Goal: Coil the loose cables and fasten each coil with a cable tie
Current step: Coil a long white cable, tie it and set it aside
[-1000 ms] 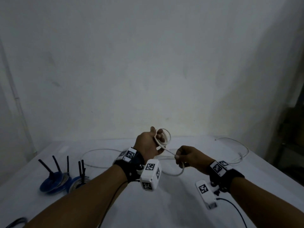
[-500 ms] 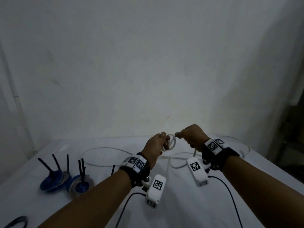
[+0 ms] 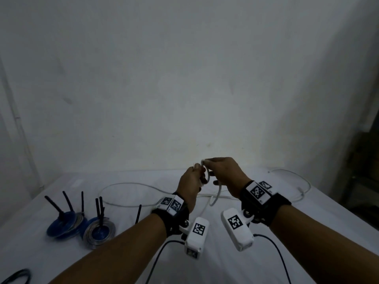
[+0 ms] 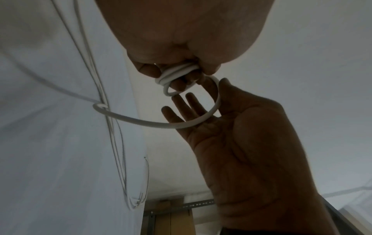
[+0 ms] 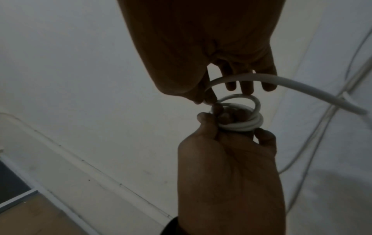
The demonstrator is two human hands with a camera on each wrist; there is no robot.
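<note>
A white cable (image 3: 127, 184) lies in long loose loops on the white table (image 3: 61, 263). My left hand (image 3: 198, 171) is raised over the table's middle and grips a small coil (image 4: 177, 71) of this cable, several turns wound around its fingers (image 5: 231, 116). My right hand (image 3: 207, 161) is close beside it, slightly higher. Its thumb and forefinger pinch the running cable (image 5: 292, 84) at the top of the coil, and its other fingers (image 4: 181, 108) hang straight. From there the cable curves down to the table (image 4: 128, 118).
Two blue cable coils (image 3: 61, 224) (image 3: 98, 230) with upright black cable ties sit at the table's left. One black tie (image 3: 138, 214) lies near my left wrist. A black cable (image 3: 16, 277) shows at the bottom left, dark shelving (image 3: 361, 171) at the right.
My right hand has risen from low on the right to the coil, bringing the cable with it. My left hand turned and shifted slightly right, still gripping the coil.
</note>
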